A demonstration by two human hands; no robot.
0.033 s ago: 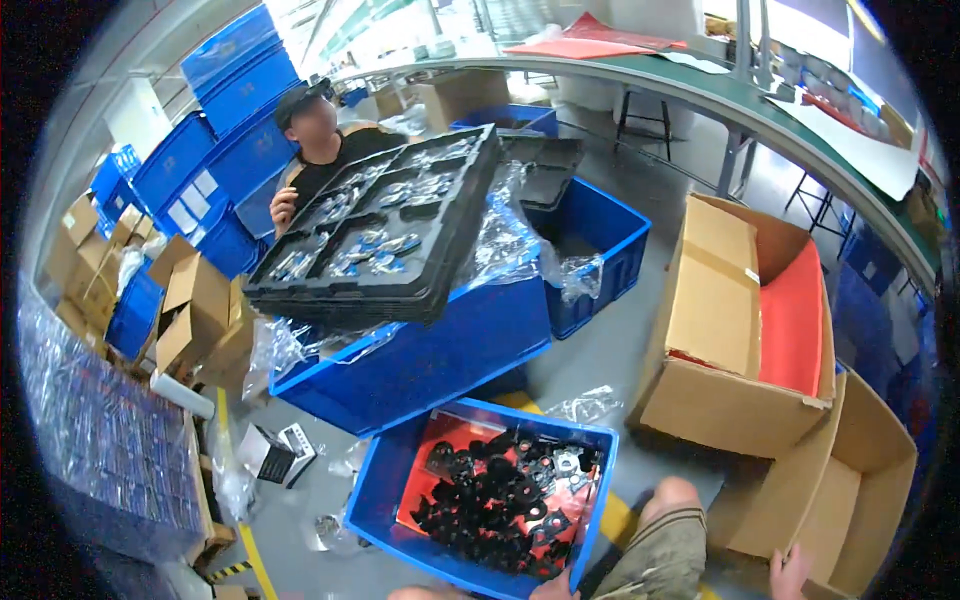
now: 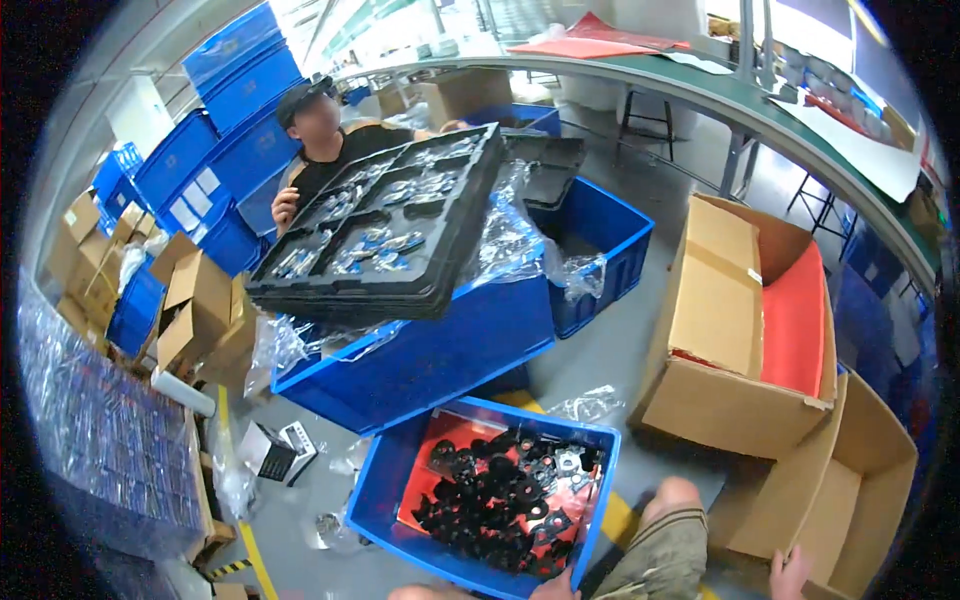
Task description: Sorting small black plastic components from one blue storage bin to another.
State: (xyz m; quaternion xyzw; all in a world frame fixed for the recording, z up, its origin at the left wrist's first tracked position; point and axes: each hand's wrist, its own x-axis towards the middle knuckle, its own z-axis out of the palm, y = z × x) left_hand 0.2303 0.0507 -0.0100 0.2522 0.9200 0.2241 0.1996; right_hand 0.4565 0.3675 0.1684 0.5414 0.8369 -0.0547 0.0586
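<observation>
My left hand is closed on the near rim of a blue plastic bin, its lower part cut off by the picture's edge. Inside the bin, many small black parts lie in a loose heap on a red sheet. At the lower right, my right hand grips the edge of an open cardboard box, whose visible inside is bare brown board. The fingers of both hands show only in part.
A co-worker stands behind stacked black trays of small parts, which rest tilted on a large blue bin. A bigger cardboard box with red lining stands right. Wrapped stacks are left; a green-topped bench runs behind.
The co-worker's far hand now shows at the back edge of the black trays. Both my hands keep their places; the view has shifted very slightly.
</observation>
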